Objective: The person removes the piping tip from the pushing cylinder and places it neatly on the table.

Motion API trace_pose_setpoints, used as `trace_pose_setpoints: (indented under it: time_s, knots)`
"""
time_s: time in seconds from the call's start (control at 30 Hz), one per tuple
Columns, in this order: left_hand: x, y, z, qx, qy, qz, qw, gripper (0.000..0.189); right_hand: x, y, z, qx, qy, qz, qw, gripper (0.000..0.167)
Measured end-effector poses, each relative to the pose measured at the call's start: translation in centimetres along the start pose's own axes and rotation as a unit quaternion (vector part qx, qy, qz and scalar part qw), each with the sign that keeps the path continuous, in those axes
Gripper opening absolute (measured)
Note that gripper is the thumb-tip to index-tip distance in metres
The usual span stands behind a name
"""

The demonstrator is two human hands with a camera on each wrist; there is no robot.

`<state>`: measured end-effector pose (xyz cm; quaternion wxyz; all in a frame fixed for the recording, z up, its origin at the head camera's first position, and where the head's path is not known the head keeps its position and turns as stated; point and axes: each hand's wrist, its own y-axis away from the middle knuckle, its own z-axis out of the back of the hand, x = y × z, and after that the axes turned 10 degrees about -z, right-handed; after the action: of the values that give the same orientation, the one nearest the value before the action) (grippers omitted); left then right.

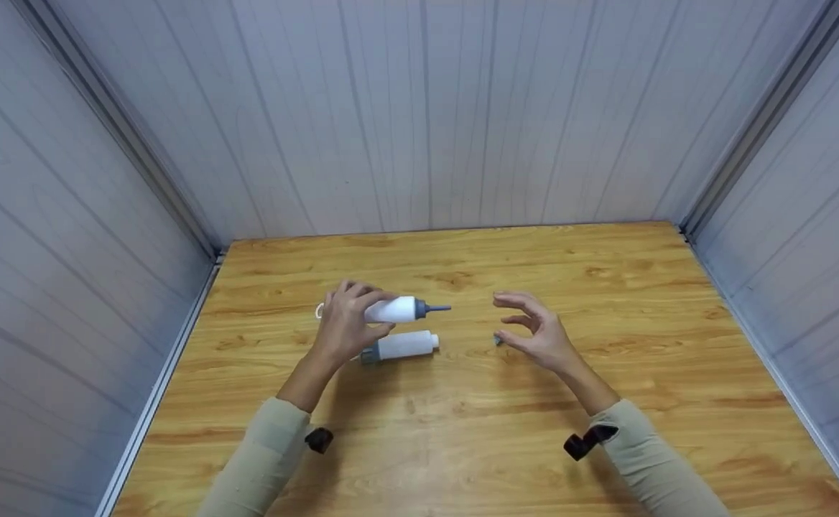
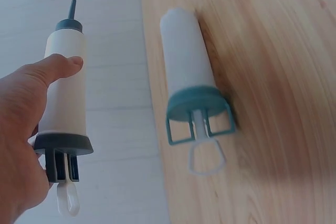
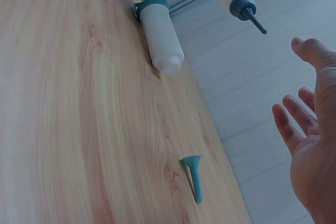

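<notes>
My left hand (image 1: 346, 322) grips a white piston syringe (image 1: 395, 309) with a grey nozzle and grey collar, held above the table. Its nozzle points right, and a white loop handle shows at the other end in the left wrist view. Below it, a second white syringe (image 2: 189, 56) with a green collar and finger loops lies on its side, no nozzle on its tip. My right hand (image 1: 540, 336) hovers to the right with fingers spread and bent, holding nothing. Near it on the table lies a loose green nozzle (image 3: 195, 179), mostly hidden behind the thumb in the head view.
The wood-grain table (image 1: 462, 445) is bounded by white panelled walls (image 1: 419, 115) at the back and both sides. Black camera mounts (image 1: 582, 446) sit on both wrists by the sleeves.
</notes>
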<state>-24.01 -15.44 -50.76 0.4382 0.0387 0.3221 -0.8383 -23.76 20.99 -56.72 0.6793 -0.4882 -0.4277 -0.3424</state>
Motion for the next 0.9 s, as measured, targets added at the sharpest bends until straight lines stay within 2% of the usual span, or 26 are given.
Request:
trace_pose_setpoints:
  time_s: [0.33,0.7,0.9]
  knots:
    - [-1.9,-0.4,-0.1,-0.003,0.011,-0.02,0.9997,0.043,0.2,-0.2,-0.9,0.005,-0.001,0.012,0.9999,0.056]
    - [-3.6,-1.0,-0.3,-0.014,-0.001,-0.051,0.9986,0.043,0.7,-0.7,-2.0,0.004,-0.018,0.022,0.9996,0.052]
    - [-4.4,-1.1,-0.7,-0.018,0.006,-0.055,0.9983,0.043,1.0,-0.8,-2.7,0.007,-0.023,0.03,0.9992,0.053]
